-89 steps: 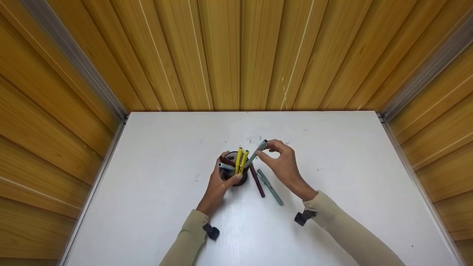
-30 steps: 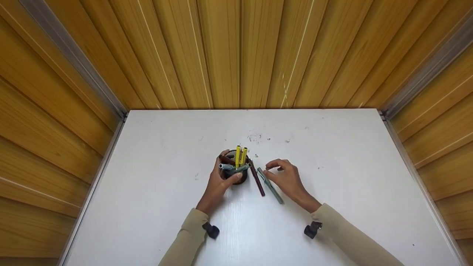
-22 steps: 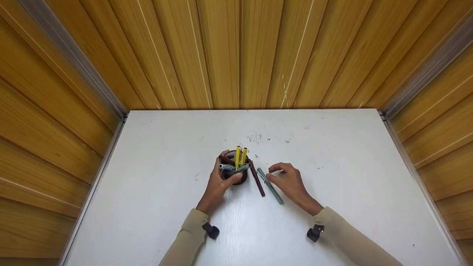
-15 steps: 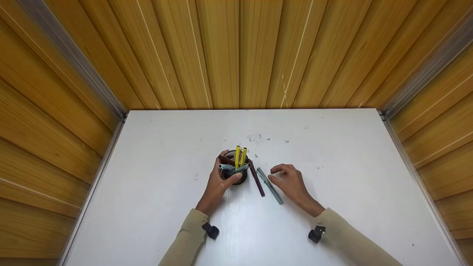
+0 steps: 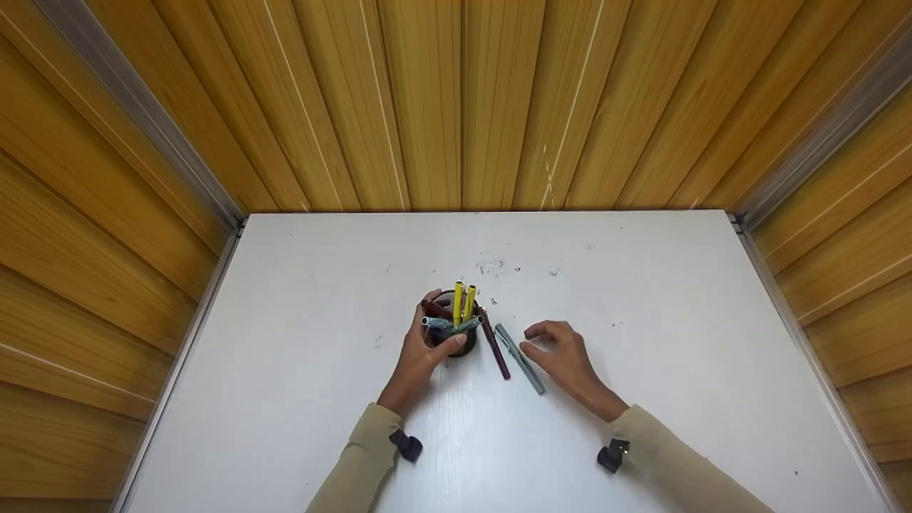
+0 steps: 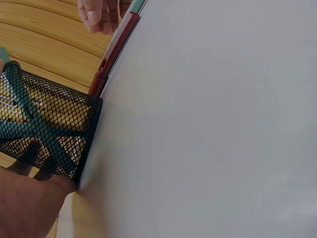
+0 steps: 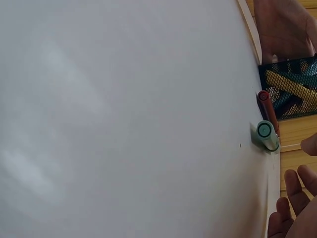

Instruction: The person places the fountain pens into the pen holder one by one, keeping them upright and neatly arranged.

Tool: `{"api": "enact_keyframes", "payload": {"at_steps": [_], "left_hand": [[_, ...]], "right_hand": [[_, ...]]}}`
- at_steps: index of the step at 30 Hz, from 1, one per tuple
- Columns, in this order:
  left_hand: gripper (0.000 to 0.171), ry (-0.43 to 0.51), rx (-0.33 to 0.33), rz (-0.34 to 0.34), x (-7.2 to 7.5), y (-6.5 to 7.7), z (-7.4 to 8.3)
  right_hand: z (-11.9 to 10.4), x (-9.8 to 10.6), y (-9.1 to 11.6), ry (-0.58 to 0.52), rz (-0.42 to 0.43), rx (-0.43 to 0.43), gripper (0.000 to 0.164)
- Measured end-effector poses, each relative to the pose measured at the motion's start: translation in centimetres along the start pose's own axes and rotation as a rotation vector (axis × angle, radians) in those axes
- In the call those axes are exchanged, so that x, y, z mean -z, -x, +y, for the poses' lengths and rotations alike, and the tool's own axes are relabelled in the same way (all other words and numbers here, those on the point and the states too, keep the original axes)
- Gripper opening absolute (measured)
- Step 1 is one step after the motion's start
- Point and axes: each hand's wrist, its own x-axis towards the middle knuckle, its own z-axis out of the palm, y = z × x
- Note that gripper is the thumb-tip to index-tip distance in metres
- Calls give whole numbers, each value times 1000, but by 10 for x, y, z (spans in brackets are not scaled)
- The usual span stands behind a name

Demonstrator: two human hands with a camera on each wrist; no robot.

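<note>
My left hand (image 5: pixel 422 356) grips a black mesh pen holder (image 6: pixel 62 111) that stands on the white table. Inside it are two yellow pens (image 5: pixel 458 303), two grey-green pens (image 5: pixel 467 325) leaning outward and a dark red pen (image 5: pixel 436 309). On the table just right of the holder lies another dark red pen (image 5: pixel 496 349). Beside that one lies a grey-green pen (image 5: pixel 521 362). My right hand (image 5: pixel 566 356) hovers right of this pen, its fingers loosely bent with a gap between thumb and forefinger, holding nothing. The pens' lower ends show through the mesh in both wrist views.
The white table (image 5: pixel 320 285) reaches back to a wood-panelled wall (image 5: pixel 427 107), with similar panels on both sides. Small dark marks (image 5: pixel 491 266) dot the tabletop behind the holder. A small black camera sits on each wrist.
Three seconds ago my right hand pinched a grey-green pen at the holder's rim. That pen now leans in the holder, and the hand has drawn back to the right. My left hand has stayed put.
</note>
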Motion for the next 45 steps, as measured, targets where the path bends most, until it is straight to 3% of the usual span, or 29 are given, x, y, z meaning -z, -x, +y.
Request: {"api": "enact_keyframes", "payload": {"at_steps": [25,31,45], "left_hand": [[90,-47,18,22,0,1,1],[90,-48,10,25,1,-1,1],[92,-18,4,10,0,-2,-1]], "right_hand": [[6,-12,2,127,-46,128,23],[9,-16,1,167,-26,181,24],[12,-24,-2,282,26,195,21]]}}
